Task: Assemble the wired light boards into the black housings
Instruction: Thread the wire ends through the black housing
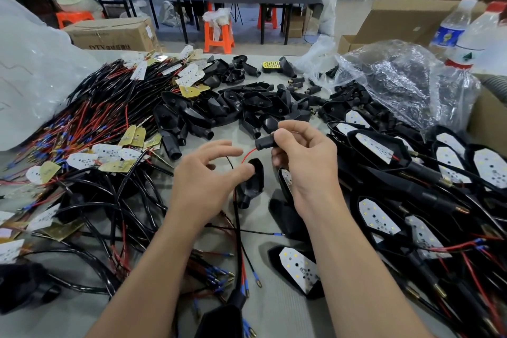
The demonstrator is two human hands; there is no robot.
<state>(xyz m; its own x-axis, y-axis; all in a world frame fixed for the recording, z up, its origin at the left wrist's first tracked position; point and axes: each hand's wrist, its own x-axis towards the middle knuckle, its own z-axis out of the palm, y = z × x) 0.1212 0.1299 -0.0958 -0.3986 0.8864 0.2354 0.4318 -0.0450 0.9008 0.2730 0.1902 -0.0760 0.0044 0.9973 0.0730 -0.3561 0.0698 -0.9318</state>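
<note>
The right hand [301, 151] pinched a small black tube [264, 143] with a thin red wire [248, 155] poking out. The left hand [203, 181] was loose, fingers apart, its thumb by a black housing [251, 186] on the bench [277, 310]. Wired light boards [82, 159] lay to the left, and a pile of empty housings [247, 104] lay behind.

The black housings [255, 107] are gleaming as smooth glossy plastic; the light boards [377, 218] are showing matt white faces and dull brassy backs; the wires [104, 115] are wearing smooth red and black insulation with shiny metal tips; the clear bag [397, 77] is glinting as crinkled film.
</note>
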